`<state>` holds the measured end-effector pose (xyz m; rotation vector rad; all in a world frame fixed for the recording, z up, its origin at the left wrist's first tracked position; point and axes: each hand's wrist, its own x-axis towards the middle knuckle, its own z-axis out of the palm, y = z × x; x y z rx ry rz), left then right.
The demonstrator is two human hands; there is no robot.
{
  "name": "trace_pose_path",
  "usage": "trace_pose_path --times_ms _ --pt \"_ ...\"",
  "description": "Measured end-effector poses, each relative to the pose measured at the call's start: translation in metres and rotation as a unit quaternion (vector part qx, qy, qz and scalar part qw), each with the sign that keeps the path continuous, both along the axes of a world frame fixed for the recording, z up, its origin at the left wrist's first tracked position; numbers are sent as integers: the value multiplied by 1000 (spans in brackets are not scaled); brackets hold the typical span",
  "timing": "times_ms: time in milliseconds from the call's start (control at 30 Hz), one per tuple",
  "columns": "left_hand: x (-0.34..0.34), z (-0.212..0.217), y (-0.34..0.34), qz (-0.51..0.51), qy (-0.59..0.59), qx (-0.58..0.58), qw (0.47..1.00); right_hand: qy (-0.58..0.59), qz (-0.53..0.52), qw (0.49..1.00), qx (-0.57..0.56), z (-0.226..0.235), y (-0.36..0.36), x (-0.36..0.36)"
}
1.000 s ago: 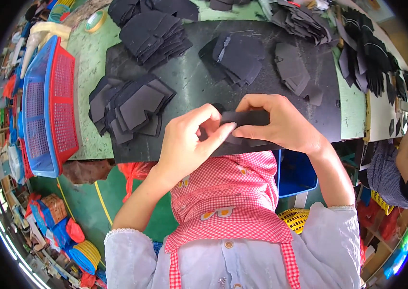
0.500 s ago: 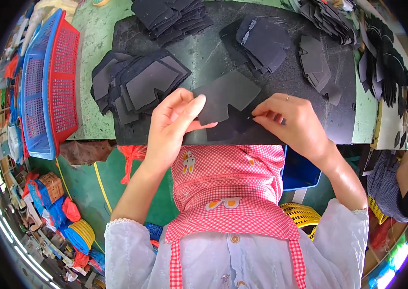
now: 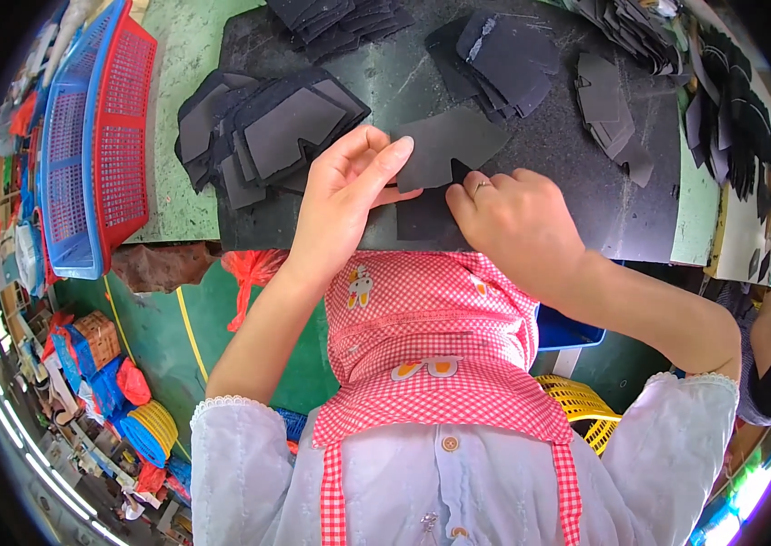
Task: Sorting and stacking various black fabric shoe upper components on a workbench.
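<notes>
My left hand [image 3: 349, 187] holds a thin dark grey sheet piece [image 3: 453, 141] by its left end, thumb on top and fingers beneath. A notch cuts into the piece's near edge. My right hand [image 3: 522, 218] is closed at that notch, its fingertips curled under and mostly hidden. A small black tip [image 3: 460, 169] shows in the notch above the fingers; what they pinch is not visible. Below the held piece, a darker black piece [image 3: 423, 218] lies at the near edge of the dark board [image 3: 385, 82], partly behind my right hand.
Stacks of similar cut pieces lie at left [image 3: 294, 136], far middle [image 3: 340, 25] and right of centre [image 3: 513, 68]. A smaller grey stack [image 3: 605, 109] sits further right. Nested red and blue baskets [image 3: 121, 136] stand at the table's left. A yellow basket [image 3: 576, 400] is below.
My right hand has moved left, up to the notch, and its fingers have curled in. My left hand and the grey piece have shifted slightly right and away from me.
</notes>
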<state>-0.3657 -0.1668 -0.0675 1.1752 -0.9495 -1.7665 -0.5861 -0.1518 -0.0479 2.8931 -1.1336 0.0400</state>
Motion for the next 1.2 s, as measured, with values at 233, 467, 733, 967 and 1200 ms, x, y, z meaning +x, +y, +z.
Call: trace_pose_path --times_ms 233,467,733,967,1200 --pt "5 -11 9 21 -25 -54 998 -204 -129 799 551 34 0 -58" --pt "4 20 20 -29 -77 -101 991 -429 -328 570 619 43 -9 -49" --pt "2 19 18 -100 -258 0 961 -303 -300 736 525 13 -21 -27" --pt "2 8 16 -106 -293 -36 950 -282 -294 770 491 8 -24 -21" --pt "-8 21 12 -126 -549 -333 756 -167 -232 939 193 10 -23 -15"
